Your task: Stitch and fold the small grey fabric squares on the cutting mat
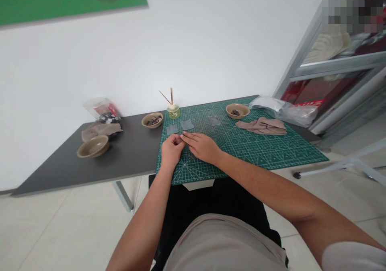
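Both hands meet above the green cutting mat point(241, 152), near its left part. My left hand point(172, 150) is closed in a pinch, thumb and fingertips together. My right hand point(203, 145) brings its fingertips against the same spot, its fingers long and close together. A small dark bit shows between the fingertips; its kind cannot be made out. Just beyond the hands lie two small clear plastic bags, a left bag point(172, 130) and a right bag point(187, 125). Another clear bag point(214, 120) lies farther right, with small dark spots in it.
A bowl of dark pieces point(152, 120) stands left of the mat, a second bowl point(238, 111) on it. A reed diffuser point(173, 111) is at the back. A brown cloth point(263, 126) lies right. Far left are a tilted bowl point(93, 146), a cloth point(99, 131) and a plastic container point(102, 108).
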`<state>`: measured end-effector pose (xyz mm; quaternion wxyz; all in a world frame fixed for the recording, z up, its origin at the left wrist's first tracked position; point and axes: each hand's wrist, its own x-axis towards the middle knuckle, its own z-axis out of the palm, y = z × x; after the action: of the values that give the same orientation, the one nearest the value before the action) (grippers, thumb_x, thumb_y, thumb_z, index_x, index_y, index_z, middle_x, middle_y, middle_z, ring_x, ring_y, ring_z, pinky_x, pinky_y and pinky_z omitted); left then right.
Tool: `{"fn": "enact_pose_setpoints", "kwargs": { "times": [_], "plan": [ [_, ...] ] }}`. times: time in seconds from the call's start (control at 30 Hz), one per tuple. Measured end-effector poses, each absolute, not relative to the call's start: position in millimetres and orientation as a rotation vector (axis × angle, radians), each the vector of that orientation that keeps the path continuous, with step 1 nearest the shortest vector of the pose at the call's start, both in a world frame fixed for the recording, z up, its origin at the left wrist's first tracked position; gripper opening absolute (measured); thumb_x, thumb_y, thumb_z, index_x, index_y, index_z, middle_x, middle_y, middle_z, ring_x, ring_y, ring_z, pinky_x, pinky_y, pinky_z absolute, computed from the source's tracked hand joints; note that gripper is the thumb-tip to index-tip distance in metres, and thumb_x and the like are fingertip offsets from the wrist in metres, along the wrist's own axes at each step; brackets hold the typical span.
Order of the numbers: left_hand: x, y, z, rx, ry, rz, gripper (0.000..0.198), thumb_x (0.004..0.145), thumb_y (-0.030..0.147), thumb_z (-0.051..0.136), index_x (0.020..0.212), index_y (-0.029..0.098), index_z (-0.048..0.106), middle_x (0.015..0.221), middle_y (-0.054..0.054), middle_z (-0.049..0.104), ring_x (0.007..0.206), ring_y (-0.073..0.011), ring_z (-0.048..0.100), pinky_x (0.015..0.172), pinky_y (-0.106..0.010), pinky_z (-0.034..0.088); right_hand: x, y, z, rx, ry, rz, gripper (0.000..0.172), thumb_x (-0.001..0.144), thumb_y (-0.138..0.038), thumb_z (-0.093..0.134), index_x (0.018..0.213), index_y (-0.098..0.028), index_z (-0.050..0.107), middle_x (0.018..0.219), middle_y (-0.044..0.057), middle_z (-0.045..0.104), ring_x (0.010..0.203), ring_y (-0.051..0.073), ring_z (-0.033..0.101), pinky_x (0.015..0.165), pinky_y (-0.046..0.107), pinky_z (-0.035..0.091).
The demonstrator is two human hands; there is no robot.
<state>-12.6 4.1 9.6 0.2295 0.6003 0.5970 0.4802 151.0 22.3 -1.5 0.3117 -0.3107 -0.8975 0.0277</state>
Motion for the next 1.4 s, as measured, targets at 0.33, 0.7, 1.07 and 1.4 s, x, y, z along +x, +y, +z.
{"fn": "enact_pose_setpoints", "kwargs": {
  "times": [0.33, 0.7, 1.07, 1.4],
  "plan": [
    [-13.8, 5.3, 3.1, 1.508, 1.551, 1.451, 0.02, 0.073, 0.038, 0.071, 0.075, 0.019, 0.067, 0.068, 0.001, 0.066, 0.061, -0.0125, 0.056, 0.061, -0.025, 0.044, 150.0, 20.4, -1.0, -0.876, -2.345, 0.073, 0.055, 0.093, -0.01, 0.04, 0.148, -0.014, 0.046, 0.148, 0.013, 0.052, 0.135, 0.023, 0.053, 0.112, 0.044, 0.045],
    [-12.6, 2.0, 3.9, 1.598, 1.621, 1.433, 0.018, 0.076, 0.034, 0.069, 0.067, 0.019, 0.065, 0.062, 0.003, 0.062, 0.058, -0.011, 0.053, 0.059, -0.024, 0.041, 149.5, 18.2, -0.4, -0.822, -2.361, 0.041, 0.051, 0.095, -0.011, 0.041, 0.145, -0.013, 0.049, 0.15, 0.014, 0.05, 0.137, 0.022, 0.051, 0.112, 0.042, 0.047],
    [-11.2, 1.9, 6.1, 1.696, 1.648, 1.394, 0.016, 0.076, 0.026, 0.065, 0.063, 0.019, 0.059, 0.056, 0.005, 0.054, 0.056, -0.0102, 0.048, 0.057, -0.023, 0.038, 147.9, 15.5, -0.9, -0.835, -2.382, -0.053, 0.046, 0.095, -0.012, 0.041, 0.139, -0.008, 0.054, 0.147, 0.015, 0.052, 0.135, 0.022, 0.053, 0.111, 0.039, 0.048],
    [-12.8, 4.1, 2.2, 1.575, 1.538, 1.453, 0.015, 0.074, 0.034, 0.07, 0.075, 0.019, 0.065, 0.067, 0.002, 0.065, 0.06, -0.0118, 0.056, 0.06, -0.024, 0.043, 148.8, 15.6, -2.0, -0.992, -2.35, 0.026, 0.053, 0.095, -0.013, 0.043, 0.147, -0.014, 0.045, 0.149, 0.013, 0.051, 0.129, 0.023, 0.058, 0.105, 0.039, 0.053]
  ]
}}
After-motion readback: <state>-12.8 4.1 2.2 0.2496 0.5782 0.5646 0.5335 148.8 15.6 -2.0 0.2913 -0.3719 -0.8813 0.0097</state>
